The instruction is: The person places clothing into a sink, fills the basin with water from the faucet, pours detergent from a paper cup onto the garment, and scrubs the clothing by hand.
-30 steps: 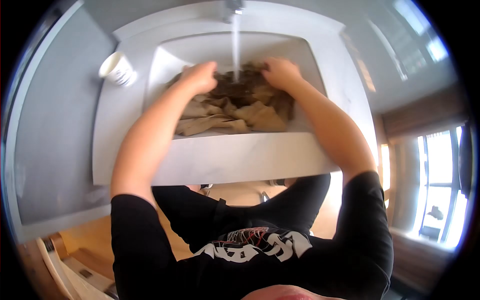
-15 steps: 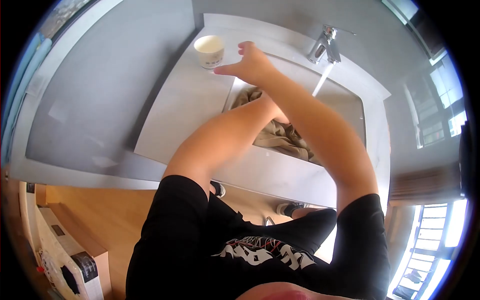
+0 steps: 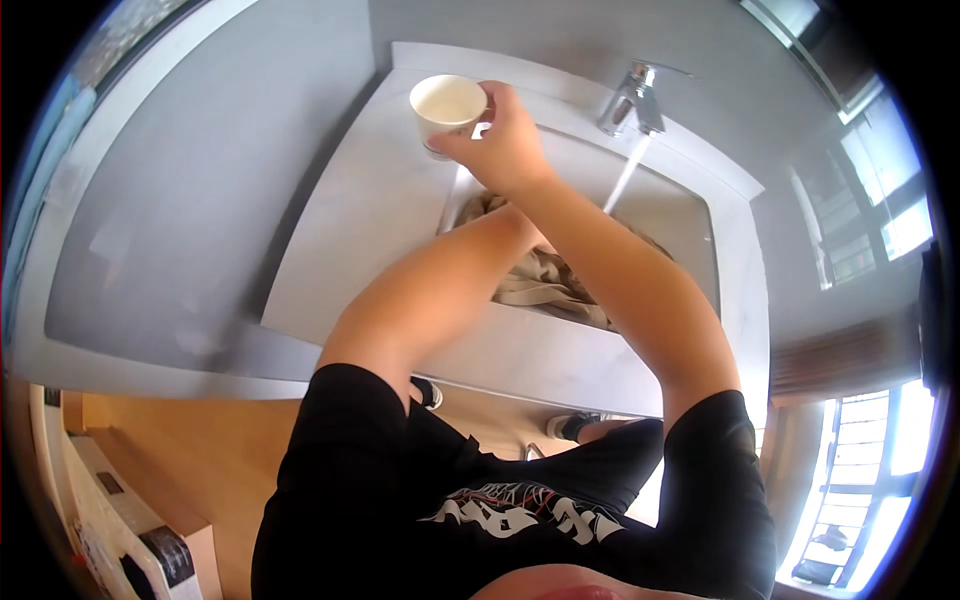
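Observation:
My right hand (image 3: 500, 145) reaches across to the left and has its fingers and thumb around a white paper cup (image 3: 447, 103). The cup's open mouth faces up, and it is over the counter beside the sink's left edge. Under my right forearm, my left hand (image 3: 538, 230) is down in the sink (image 3: 690, 230), by a bunched brown cloth (image 3: 545, 285). Its fingers are hidden, so I cannot see whether they grip the cloth. From the chrome faucet (image 3: 635, 100) a stream of water runs into the basin.
The pale counter (image 3: 340, 230) surrounds the sink, with a raised ledge along the back wall. A grey panel (image 3: 200, 200) stands to the left. Below lies a wooden floor (image 3: 200, 440), with a white box-like item (image 3: 130, 500) at lower left. Bright windows are at right.
My right hand was open beside the cup and has closed on it. The cup has shifted right, toward the sink, and looks larger. My view has tilted slightly.

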`<state>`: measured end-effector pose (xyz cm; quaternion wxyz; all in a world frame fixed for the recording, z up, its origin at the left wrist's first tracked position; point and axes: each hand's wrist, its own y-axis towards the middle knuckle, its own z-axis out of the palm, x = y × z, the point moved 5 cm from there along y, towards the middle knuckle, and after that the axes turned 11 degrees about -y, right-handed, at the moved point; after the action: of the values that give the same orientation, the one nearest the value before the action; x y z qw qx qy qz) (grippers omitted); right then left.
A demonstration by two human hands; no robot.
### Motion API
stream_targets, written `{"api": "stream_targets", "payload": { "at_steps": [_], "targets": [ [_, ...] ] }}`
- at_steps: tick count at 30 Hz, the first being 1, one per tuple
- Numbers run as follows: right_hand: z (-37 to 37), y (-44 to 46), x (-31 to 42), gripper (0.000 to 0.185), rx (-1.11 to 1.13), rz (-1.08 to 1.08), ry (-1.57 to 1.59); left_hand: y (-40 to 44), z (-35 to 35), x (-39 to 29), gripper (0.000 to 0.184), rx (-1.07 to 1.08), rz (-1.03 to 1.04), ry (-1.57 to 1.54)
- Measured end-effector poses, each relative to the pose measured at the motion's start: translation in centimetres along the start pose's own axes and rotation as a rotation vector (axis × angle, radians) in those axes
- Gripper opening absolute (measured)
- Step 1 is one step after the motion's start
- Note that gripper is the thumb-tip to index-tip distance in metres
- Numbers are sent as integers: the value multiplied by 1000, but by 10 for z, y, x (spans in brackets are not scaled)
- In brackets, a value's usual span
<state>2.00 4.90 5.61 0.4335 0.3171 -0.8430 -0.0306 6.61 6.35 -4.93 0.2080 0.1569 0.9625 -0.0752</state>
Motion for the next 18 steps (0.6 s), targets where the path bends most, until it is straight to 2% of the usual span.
{"api": "stream_targets", "payload": {
  "at_steps": [2, 5, 8, 10, 12, 13, 16, 17, 18],
  "targets": [
    [-38, -25, -3, 76, -123, -118, -28, 7, -1, 3, 58, -12, 1, -38],
    [-100, -74, -8, 71, -152, -203, -104, 14, -5, 5, 58, -41, 19, -116],
    [-156, -123, -27, 70, -149, -107, -88, 6, -11, 0, 59, -54, 55, -231],
    [-182, -143, -48, 69, -206, -127, -89, -5, -25, -5, 59, -36, 107, -324],
    [-195, -154, -69, 68, -233, -132, -61, -10, -43, -23, 68, -10, 208, -374],
    [-199, -156, -78, 68, -231, -123, -36, -16, -50, -32, 76, -66, 162, -419],
    [-197, -162, -91, 70, -169, -76, 11, -36, -57, -69, 87, -349, 323, -444],
    [-194, -165, -91, 70, -142, -59, 29, -43, -55, -79, 82, -417, 443, -440],
    [-188, -167, -93, 71, -113, -43, 46, -47, -51, -84, 78, -443, 437, -521]
  ]
}}
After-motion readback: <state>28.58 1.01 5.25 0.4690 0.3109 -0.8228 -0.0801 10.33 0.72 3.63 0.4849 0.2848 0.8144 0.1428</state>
